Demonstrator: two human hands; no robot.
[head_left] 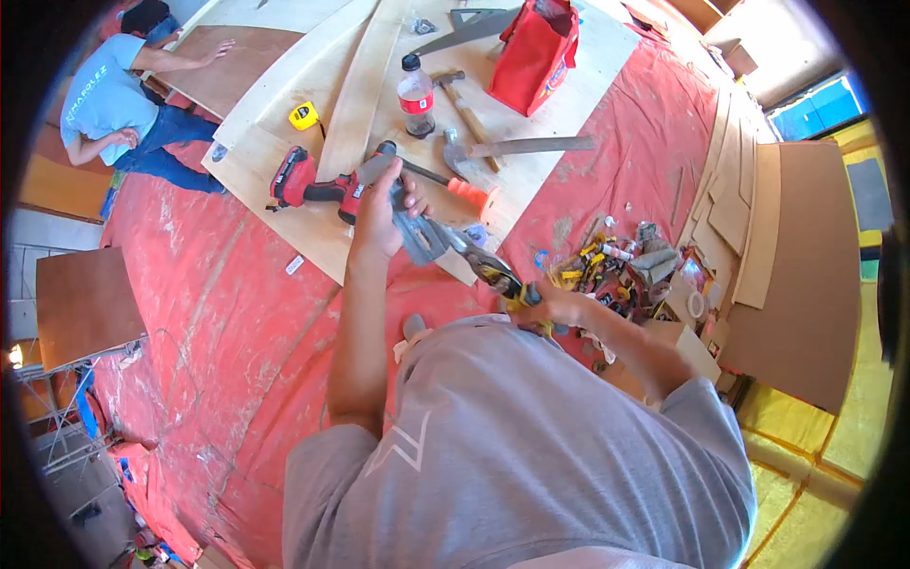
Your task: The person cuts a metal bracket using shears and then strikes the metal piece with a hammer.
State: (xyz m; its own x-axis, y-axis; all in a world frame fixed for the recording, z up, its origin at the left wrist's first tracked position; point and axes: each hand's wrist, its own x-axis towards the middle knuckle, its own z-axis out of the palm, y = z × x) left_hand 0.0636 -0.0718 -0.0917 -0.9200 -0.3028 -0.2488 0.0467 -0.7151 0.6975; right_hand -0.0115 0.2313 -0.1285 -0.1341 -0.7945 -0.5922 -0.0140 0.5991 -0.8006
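My left hand (389,204) is raised over the near edge of the plywood table, its fingers closed around a thin, greyish, see-through-looking piece (417,242). My right hand (552,305), close to my waist, grips a plier-like hand tool (495,273) with dark and yellow handles. The metal end of the tool points toward the grey piece and appears to meet it; the exact contact is blurred. Just behind my left hand lies a red and black cordless drill (327,190). An orange-handled tool (471,197) rests to the right of that hand.
On the plywood table (270,180) are a yellow tape measure (303,116), a bottle (415,100), hammers (531,146), a handsaw (464,34) and a red bag (536,57). Tools and scraps (626,275) lie on the red floor sheet (237,313). A co-worker (123,95) bends over a panel.
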